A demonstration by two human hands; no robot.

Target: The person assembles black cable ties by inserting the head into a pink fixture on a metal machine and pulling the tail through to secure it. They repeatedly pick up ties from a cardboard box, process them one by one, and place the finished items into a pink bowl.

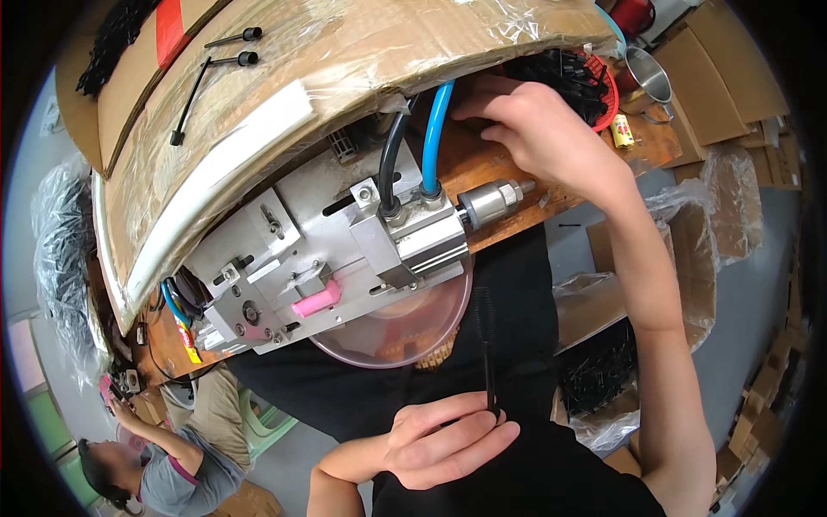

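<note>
Upright in front of my body is a black mascara wand (487, 332), its bristles pointing away from me. My left hand (448, 439) is closed around its lower end. My right hand (538, 125) reaches in under the edge of the cardboard box (370, 52), past a blue hose (437, 129). Its fingertips are in shadow, so what they touch is hidden. Between my hands and the box stands a metal machine (336, 233) with a cylinder block and a pink piece (317, 298) on its front. A clear plastic bowl (353, 340) sits partly beneath the machine.
A red basket (610, 90) of black parts stands at the back right, beside a metal mug (646, 77). Several black capped rods (194, 99) lie on the box. Right of me is an open carton (603, 379) of black pieces. Another person (172, 457) sits at the lower left.
</note>
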